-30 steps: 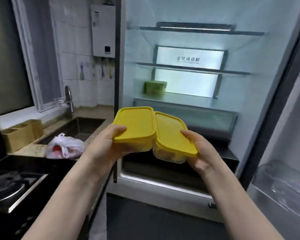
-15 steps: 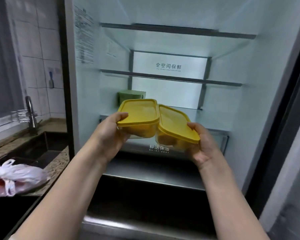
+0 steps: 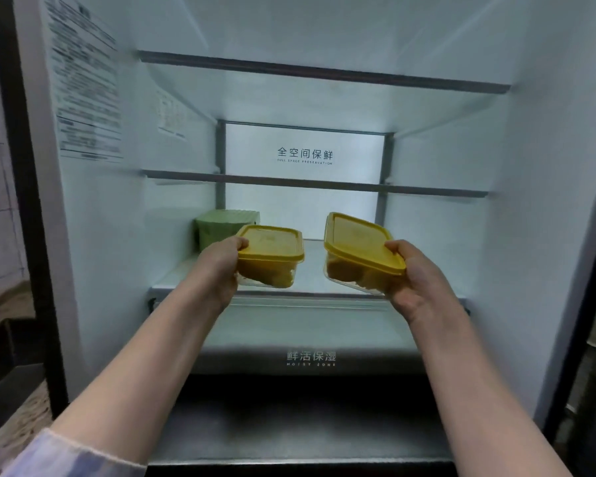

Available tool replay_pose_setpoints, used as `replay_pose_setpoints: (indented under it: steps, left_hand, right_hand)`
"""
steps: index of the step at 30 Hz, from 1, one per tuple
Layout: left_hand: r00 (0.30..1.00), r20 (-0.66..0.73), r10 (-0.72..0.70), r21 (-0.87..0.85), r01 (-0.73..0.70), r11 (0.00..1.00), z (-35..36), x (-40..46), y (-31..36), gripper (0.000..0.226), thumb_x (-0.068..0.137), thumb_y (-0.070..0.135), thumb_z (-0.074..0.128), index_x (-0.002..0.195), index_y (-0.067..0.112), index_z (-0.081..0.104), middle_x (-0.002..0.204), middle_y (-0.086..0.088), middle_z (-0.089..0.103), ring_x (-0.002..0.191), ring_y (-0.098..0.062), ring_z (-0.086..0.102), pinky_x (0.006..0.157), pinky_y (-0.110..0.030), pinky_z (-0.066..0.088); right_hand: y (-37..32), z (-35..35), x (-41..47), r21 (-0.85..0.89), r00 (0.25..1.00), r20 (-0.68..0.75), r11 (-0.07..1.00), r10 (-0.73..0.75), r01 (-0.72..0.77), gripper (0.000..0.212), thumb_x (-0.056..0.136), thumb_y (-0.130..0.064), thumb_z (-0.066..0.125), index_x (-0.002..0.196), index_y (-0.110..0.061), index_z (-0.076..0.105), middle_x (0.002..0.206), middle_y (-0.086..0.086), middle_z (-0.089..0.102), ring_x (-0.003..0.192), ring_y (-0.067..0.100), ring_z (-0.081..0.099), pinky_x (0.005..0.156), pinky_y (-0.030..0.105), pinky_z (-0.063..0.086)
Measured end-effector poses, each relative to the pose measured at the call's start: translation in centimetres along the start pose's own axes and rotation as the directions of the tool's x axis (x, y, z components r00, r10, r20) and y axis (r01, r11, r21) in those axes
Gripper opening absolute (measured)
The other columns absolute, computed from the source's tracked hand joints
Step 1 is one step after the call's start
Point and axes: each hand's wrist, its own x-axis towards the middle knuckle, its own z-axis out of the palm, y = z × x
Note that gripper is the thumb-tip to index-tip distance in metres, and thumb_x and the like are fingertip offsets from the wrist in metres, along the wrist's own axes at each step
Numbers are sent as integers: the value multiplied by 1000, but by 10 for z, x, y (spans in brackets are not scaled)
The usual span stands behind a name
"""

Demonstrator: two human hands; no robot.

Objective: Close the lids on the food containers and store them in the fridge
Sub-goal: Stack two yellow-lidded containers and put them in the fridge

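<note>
**Desk:** What's the setting?

**Operator:** I'm looking straight into an open fridge (image 3: 547, 201), lit white inside. Two glass shelves run across the upper part; a back panel carries Chinese characters over the words "Full Space Preservation". Below sits the bottom shelf (image 3: 310, 270), and under it a drawer (image 3: 310, 339) marked "Moist Zone". A printed label (image 3: 83, 80) covers the left inner wall. At the far left edge I see a strip of tiled wall and a speckled stone surface (image 3: 11, 418).

**Desk:** Anything already stored?

**Operator:** A pale green tub (image 3: 217, 225) stands at the back left of the bottom shelf.

**Desk:** And the hands?

**Operator:** Both arms reach in. My left hand (image 3: 221, 266) grips the left box (image 3: 272, 256) by its near left end, thumb curled on the yellow lid, fingers underneath. My right hand (image 3: 417, 277) grips the right box (image 3: 358, 253) at its near right corner, thumb on the lid. Both lids are on.

**Desk:** Where are the boxes?

**Operator:** Over the front of the bottom shelf, side by side with a gap between. The left one is level, just in front of the tub; the right one is tilted, its far end raised. Whether either touches the shelf I cannot tell.
</note>
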Motion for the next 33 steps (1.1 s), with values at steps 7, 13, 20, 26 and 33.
replay_pose_setpoints:
  steps: [7, 13, 20, 26, 33]
  left_hand:
    - [999, -52, 8, 205, 3, 979, 26, 53, -24, 19, 95, 14, 45, 79, 10, 54, 79, -6, 49, 69, -15, 44, 61, -27, 34]
    - [999, -27, 41, 221, -34, 975, 54, 73, -42, 39, 98, 22, 36, 133, 7, 44, 132, -13, 50, 118, -26, 46, 94, -32, 35]
    - [998, 69, 11, 176, -23, 984, 60, 89, -43, 82, 89, 69, 5, 139, 17, 45, 142, -12, 49, 136, -24, 39, 119, -43, 21]
    - [950, 309, 48, 354, -162, 921, 38, 69, -20, 75, 76, 78, 36, 130, 28, 54, 145, -5, 47, 129, -21, 46, 116, -41, 26]
    - [782, 378, 495, 830, -523, 192, 22, 40, -21, 100, 69, 50, 75, 147, 42, 13, 148, 1, 35, 125, -19, 50, 97, -30, 44]
  right_hand:
    - [0, 34, 43, -61, 994, 82, 996, 72, -67, 6, 93, -7, 49, 91, -3, 52, 84, 16, 57, 72, 26, 58, 60, 41, 52]
    - [13, 62, 87, -102, 984, 80, 983, 159, -151, 10, 94, -7, 46, 98, -2, 52, 97, 16, 56, 79, 25, 56, 80, 39, 52]
    - [15, 71, 121, -225, 981, 47, 959, 188, -173, 11, 93, -10, 46, 91, -4, 54, 112, 17, 58, 106, 28, 59, 100, 44, 48]
    - [13, 81, 132, -418, 972, 72, 891, 226, -176, 19, 91, -20, 57, 106, -8, 55, 137, 15, 46, 122, 32, 50, 104, 44, 45]
    - [-1, 45, 105, -771, 867, 428, 604, 257, 201, 96, 63, -41, 83, 141, -28, 28, 132, 3, 45, 113, 30, 55, 82, 38, 58]
